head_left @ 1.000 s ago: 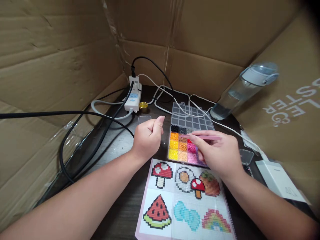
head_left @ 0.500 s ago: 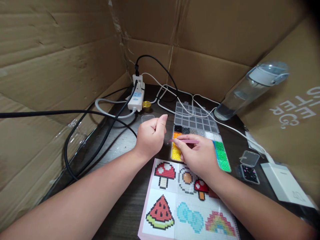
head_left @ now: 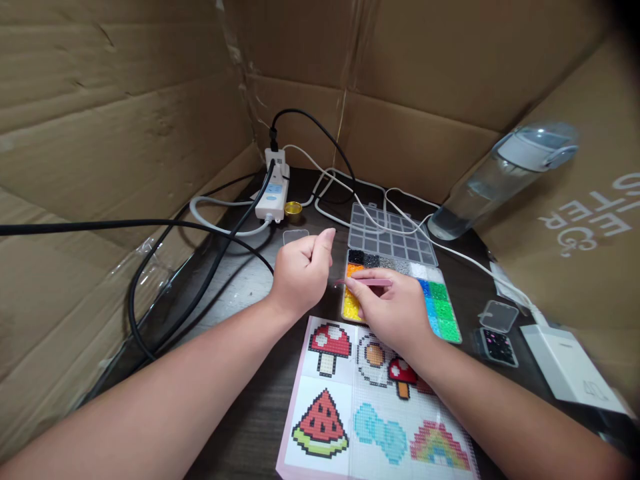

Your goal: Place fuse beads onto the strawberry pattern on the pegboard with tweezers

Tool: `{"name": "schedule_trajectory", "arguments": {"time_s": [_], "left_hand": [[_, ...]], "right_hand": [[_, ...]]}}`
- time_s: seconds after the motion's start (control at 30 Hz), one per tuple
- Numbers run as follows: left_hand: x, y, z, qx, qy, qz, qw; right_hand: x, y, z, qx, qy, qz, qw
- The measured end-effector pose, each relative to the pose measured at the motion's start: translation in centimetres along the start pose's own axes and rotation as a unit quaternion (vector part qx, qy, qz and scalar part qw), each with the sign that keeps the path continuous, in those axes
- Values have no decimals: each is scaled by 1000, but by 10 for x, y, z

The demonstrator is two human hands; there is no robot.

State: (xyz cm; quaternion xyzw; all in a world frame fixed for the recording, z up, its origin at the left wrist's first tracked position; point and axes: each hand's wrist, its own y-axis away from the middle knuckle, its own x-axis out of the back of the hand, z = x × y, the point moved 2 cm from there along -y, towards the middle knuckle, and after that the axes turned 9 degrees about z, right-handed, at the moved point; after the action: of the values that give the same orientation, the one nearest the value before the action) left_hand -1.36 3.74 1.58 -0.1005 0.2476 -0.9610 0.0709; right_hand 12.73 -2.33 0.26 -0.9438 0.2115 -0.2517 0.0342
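Observation:
My left hand (head_left: 303,272) is closed in a fist with its thumb raised, held above the table left of the bead box. Its curled fingers face away, so whatever they may hold is hidden. Between thumb and fingers of my right hand (head_left: 393,310) is a pair of pink tweezers (head_left: 377,283), tips pointing left toward the left hand. This hand hovers over the open bead box (head_left: 443,310), covering its middle compartments. Yellow, orange, black, grey, white, blue and green beads show around it. Below lies a pattern sheet (head_left: 325,373) with a small bead mushroom (head_left: 401,377) on its clear pegboard.
A power strip (head_left: 273,193) with black and white cables stands at the back left, near a small gold tin (head_left: 293,212). On the right are a water bottle (head_left: 493,180), a small case of black beads (head_left: 497,347) and a white charger (head_left: 570,367). Cardboard walls (head_left: 425,67) surround the table.
My right hand has shifted slightly left with the tweezers, uncovering more of the blue beads. My left hand stays in place.

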Motion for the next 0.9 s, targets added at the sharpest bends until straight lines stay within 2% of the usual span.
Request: {"name": "schedule_trajectory", "arguments": {"time_s": [0.9], "left_hand": [[0, 0, 1, -6, -2, 3, 1000]], "right_hand": [[-2, 2, 2, 26, -14, 4, 1000]]}}
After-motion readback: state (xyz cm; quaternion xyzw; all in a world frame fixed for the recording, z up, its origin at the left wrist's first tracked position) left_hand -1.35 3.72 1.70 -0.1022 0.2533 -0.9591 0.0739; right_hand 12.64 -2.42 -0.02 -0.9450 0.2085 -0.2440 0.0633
